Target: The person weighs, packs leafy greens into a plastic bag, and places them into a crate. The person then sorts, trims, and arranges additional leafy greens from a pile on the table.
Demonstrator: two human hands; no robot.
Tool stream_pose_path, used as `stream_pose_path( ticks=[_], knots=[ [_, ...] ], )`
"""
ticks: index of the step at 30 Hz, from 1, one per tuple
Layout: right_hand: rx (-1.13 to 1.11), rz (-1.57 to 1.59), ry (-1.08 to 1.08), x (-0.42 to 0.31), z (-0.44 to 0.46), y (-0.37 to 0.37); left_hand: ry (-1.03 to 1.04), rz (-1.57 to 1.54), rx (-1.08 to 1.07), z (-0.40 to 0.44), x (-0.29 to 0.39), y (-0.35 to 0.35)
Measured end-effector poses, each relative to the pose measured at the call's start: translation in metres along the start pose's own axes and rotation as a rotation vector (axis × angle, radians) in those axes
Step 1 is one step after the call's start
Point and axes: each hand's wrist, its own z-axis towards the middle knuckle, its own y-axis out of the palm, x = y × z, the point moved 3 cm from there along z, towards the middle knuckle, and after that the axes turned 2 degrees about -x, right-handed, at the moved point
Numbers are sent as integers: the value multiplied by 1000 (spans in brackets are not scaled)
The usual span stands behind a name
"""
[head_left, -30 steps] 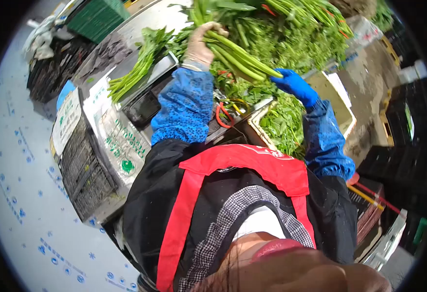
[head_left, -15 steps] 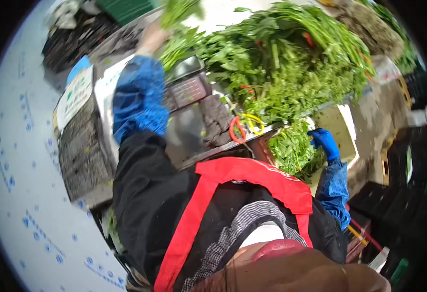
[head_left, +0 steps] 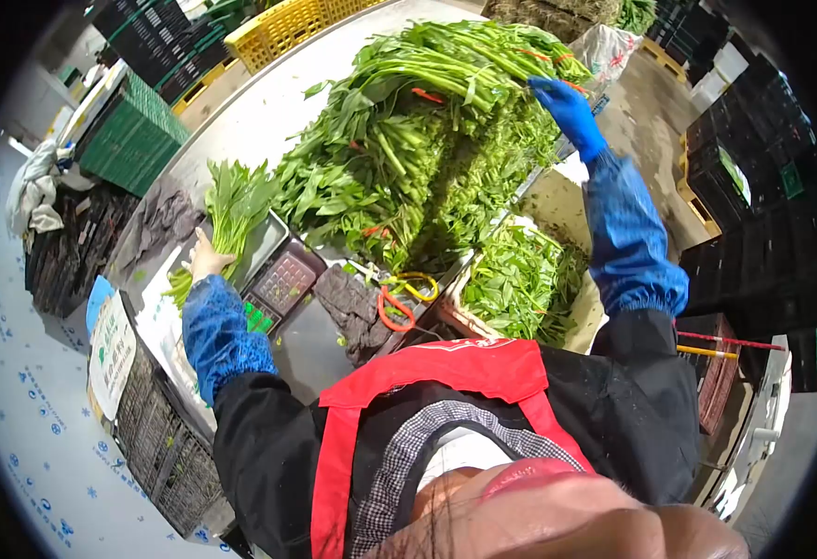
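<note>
My left hand [head_left: 209,257] is closed round a small bunch of leafy green stems [head_left: 238,207], over the tray of a scale with a keypad [head_left: 282,280]. My right hand [head_left: 568,110], in a blue glove, reaches to the right edge of the big heap of greens [head_left: 408,140]; its fingers are stretched out and touch or hover over the stems. Red ties show on bunches in the heap. Scissors with a red and a yellow handle [head_left: 396,308] lie below the heap, beside a dark crumpled cloth [head_left: 350,304].
A tub of loose greens [head_left: 513,284] stands close in front of my body. Green crates [head_left: 134,133] and a yellow crate [head_left: 278,33] are at the upper left. Dark crates [head_left: 753,140] are stacked at the right.
The small bunch has come down to the scale with my left hand. My right hand has moved up from beside the tub to the heap's right edge. The view has shifted too.
</note>
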Motion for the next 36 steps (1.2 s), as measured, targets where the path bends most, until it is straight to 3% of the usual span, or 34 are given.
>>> stream_pose_path(
  ticks=[3,5,6,7,9,14,20,24,29,31,33,36],
  knots=[
    [2,-104,-18,19,56,5,21,66,155,-3,24,-20],
    [-47,-561,-72,40,87,19,107,50,209,-7,52,-37],
    [-42,-555,-75,34,91,24,149,46,235,-10,64,-43],
    [-150,-589,28,31,97,33,145,49,243,-15,75,-46],
    [-371,-651,225,25,107,46,328,-44,314,-27,103,-54],
    [-586,-583,234,18,118,53,566,-225,322,-48,154,-59],
    [-369,-370,94,28,125,44,968,-592,398,-81,261,-99],
    [-283,-154,115,14,133,0,1185,-612,490,-101,325,-129],
    [-299,107,106,31,120,0,1275,-611,595,-89,389,-124],
    [-163,139,120,4,90,1,1267,-561,667,-87,403,-120],
    [-96,156,136,2,64,1,1261,-573,610,-83,408,-119],
    [29,205,-48,10,26,2,1252,-596,499,-83,409,-119]
  ],
)
